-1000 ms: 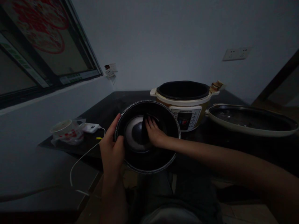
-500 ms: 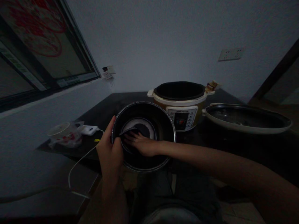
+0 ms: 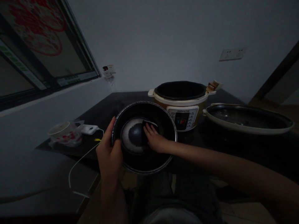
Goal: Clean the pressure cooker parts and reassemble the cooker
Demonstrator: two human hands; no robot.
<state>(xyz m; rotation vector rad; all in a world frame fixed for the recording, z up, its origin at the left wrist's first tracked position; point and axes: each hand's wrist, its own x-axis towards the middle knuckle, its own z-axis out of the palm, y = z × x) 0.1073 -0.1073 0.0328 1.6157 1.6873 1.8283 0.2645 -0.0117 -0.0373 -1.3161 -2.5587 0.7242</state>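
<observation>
While the left hand [image 3: 109,157] grips the pot [image 3: 134,136], the right hand [image 3: 156,140] lies flat over a half-hidden pad [image 3: 144,137].

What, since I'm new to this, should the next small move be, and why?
Perhaps slide the right hand and dark piece beneath it across the pale patch in the black pot: both lie mostly right of that patch, while the left hand grips the rim.

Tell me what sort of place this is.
Probably a home kitchen or dining corner: an electric cooker stands on a dark table, a black pot is held before it, and a red-decorated window is at left.
</observation>
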